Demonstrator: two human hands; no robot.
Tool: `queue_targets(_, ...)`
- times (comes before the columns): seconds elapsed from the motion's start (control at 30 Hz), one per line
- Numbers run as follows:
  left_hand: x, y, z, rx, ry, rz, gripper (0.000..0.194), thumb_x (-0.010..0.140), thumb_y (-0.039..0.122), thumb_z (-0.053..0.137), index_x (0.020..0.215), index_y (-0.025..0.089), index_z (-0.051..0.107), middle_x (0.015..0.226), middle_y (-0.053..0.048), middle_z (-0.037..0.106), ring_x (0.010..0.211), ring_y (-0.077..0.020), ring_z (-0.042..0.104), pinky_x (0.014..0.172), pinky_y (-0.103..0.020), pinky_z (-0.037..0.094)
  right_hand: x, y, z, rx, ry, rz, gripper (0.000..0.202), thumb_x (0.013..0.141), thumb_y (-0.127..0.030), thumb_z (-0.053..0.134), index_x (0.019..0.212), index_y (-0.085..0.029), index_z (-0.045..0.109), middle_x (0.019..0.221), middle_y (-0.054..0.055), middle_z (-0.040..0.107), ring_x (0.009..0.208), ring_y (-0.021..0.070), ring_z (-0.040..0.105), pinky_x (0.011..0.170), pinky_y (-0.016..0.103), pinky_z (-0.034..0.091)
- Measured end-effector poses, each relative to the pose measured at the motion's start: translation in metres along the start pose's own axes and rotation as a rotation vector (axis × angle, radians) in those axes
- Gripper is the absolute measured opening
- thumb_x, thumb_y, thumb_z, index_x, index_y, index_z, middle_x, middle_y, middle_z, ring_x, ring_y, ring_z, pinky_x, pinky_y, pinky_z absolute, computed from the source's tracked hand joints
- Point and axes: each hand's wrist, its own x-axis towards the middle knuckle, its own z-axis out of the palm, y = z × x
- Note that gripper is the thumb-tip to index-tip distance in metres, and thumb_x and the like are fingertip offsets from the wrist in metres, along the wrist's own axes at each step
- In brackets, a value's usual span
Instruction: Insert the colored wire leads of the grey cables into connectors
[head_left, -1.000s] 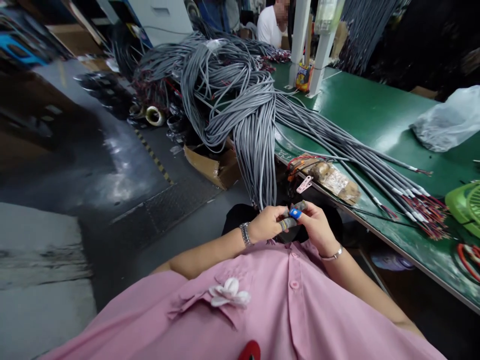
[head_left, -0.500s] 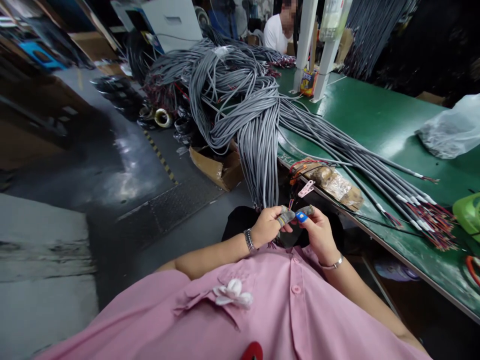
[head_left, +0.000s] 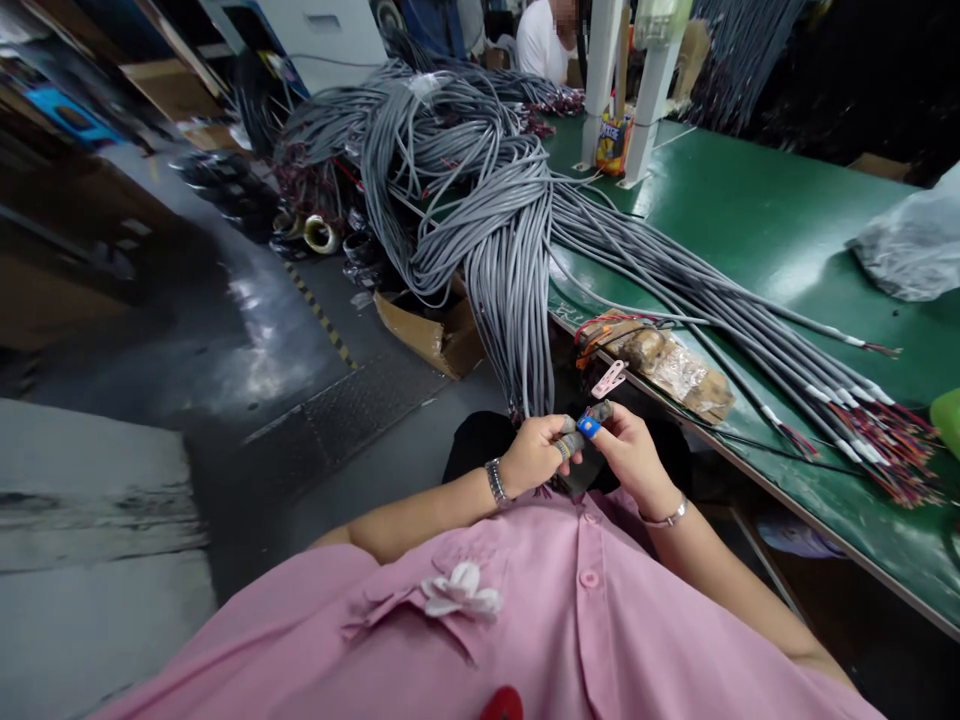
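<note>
In front of my lap, my left hand (head_left: 541, 452) is closed in a pinch, with grey coverings on its fingertips. My right hand (head_left: 628, 450) pinches at the same spot; blue tape wraps its thumb tip and a grey covering its index finger. The fingertips of both hands meet around thin coloured wires, which the fingers mostly hide. Just beyond my left hand hangs a thick bundle of grey cables (head_left: 514, 300), draped over the table edge. A pink clip (head_left: 608, 379) is at the table edge above my right hand.
The green table (head_left: 750, 240) runs along the right. Grey cables with stripped coloured ends (head_left: 892, 450) lie across it, beside a taped brown block (head_left: 671, 370) and a plastic bag (head_left: 911, 245). A cardboard box (head_left: 427, 335) stands on the floor. Another person (head_left: 541, 45) is at the back.
My right hand has shifted slightly left and closer to my left hand. The thin wires that stuck up above the fingers are now less visible. The view has tilted a little.
</note>
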Motion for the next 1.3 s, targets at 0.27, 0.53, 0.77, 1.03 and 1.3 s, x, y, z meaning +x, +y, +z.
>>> queue_targets(0.27, 0.004, 0.003, -0.002, -0.122, -0.02, -0.03, 0.032, 0.084, 0.042, 0.062, 0.069, 0.013, 0.06, 0.058, -0.001, 0.063, 0.042, -0.0064, 0.053, 0.042, -0.017, 0.037, 0.0, 0.008, -0.003, 0.086, 0.054, 0.073, 0.024, 0.076, -0.043, 0.073, 0.079, -0.02, 0.066, 0.07, -0.001, 0.061, 0.06, 0.0119, 0.05, 0.056, 0.025, 0.042)
queue_targets(0.53, 0.006, 0.002, -0.007, -0.1, -0.017, -0.046, 0.026, 0.08, 0.037, 0.064, 0.071, 0.013, 0.059, 0.062, -0.001, 0.064, 0.042, -0.0068, 0.055, 0.04, -0.017, 0.038, 0.006, 0.006, -0.002, 0.07, 0.025, 0.086, 0.027, 0.071, -0.043, 0.077, 0.077, -0.02, 0.066, 0.069, -0.002, 0.061, 0.059, 0.0115, 0.049, 0.056, 0.025, 0.041)
queue_targets(0.77, 0.005, 0.002, -0.005, -0.016, -0.003, -0.066, 0.018, 0.078, 0.027, 0.063, 0.068, 0.013, 0.058, 0.06, 0.0, 0.062, 0.041, -0.0058, 0.053, 0.038, -0.014, 0.037, 0.006, 0.01, 0.0, 0.022, 0.031, 0.068, 0.024, 0.072, -0.041, 0.076, 0.078, -0.02, 0.064, 0.069, -0.001, 0.062, 0.06, 0.0128, 0.052, 0.059, 0.027, 0.044)
queue_targets(1.03, 0.007, 0.0, -0.007, -0.148, -0.037, -0.054, 0.03, 0.079, 0.041, 0.066, 0.074, 0.013, 0.058, 0.064, -0.001, 0.064, 0.043, -0.007, 0.056, 0.041, -0.017, 0.039, 0.003, 0.015, 0.002, 0.11, 0.119, 0.157, 0.021, 0.073, -0.038, 0.073, 0.076, -0.02, 0.062, 0.065, -0.003, 0.058, 0.055, 0.0109, 0.048, 0.054, 0.024, 0.04)
queue_targets(1.3, 0.006, 0.002, -0.01, -0.131, -0.039, -0.054, 0.029, 0.08, 0.041, 0.065, 0.073, 0.013, 0.058, 0.062, -0.001, 0.063, 0.043, -0.0069, 0.055, 0.04, -0.017, 0.037, 0.002, 0.011, 0.004, 0.127, 0.118, 0.116, 0.023, 0.072, -0.039, 0.076, 0.076, -0.02, 0.064, 0.067, -0.002, 0.059, 0.057, 0.0109, 0.049, 0.055, 0.024, 0.041)
